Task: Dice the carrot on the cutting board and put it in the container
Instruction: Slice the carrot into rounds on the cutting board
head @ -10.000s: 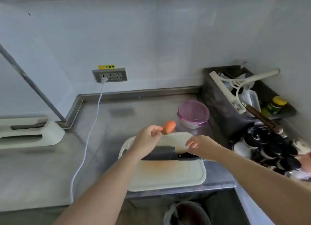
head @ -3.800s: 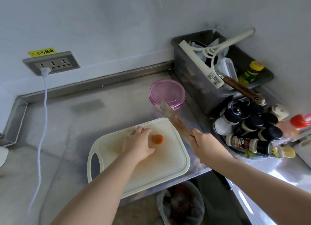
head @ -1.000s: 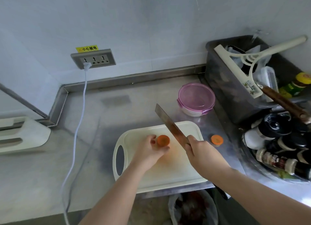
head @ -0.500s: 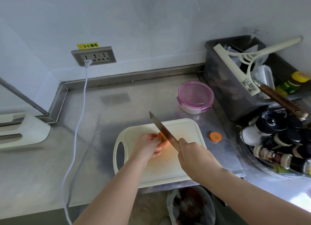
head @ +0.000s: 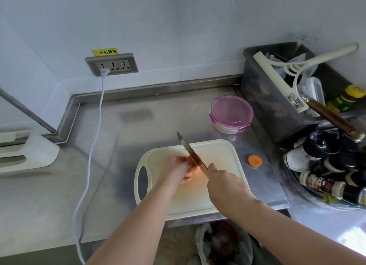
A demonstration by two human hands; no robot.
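A short orange carrot piece (head: 195, 164) stands on the white cutting board (head: 221, 155). My left hand (head: 177, 171) pinches it from the left with curled fingers. My right hand (head: 225, 185) grips the handle of a knife (head: 190, 148), whose blade lies across the top of the carrot, tip pointing to the far left. A cut carrot end (head: 255, 160) lies on the steel counter to the right of the board. The round container (head: 231, 114) with a closed pink lid sits behind the board.
A dark bin (head: 263, 98) with a squeegee (head: 281, 80) stands at the back right. Several spice bottles (head: 326, 165) crowd a basin on the right. A white cable (head: 93, 146) runs from the wall socket (head: 111, 64) across the counter. A waste bin (head: 223, 245) sits below the counter edge.
The knife blade has come down from above the board onto the carrot piece. My left hand has kept hold of the carrot. The cut end stays on the counter.
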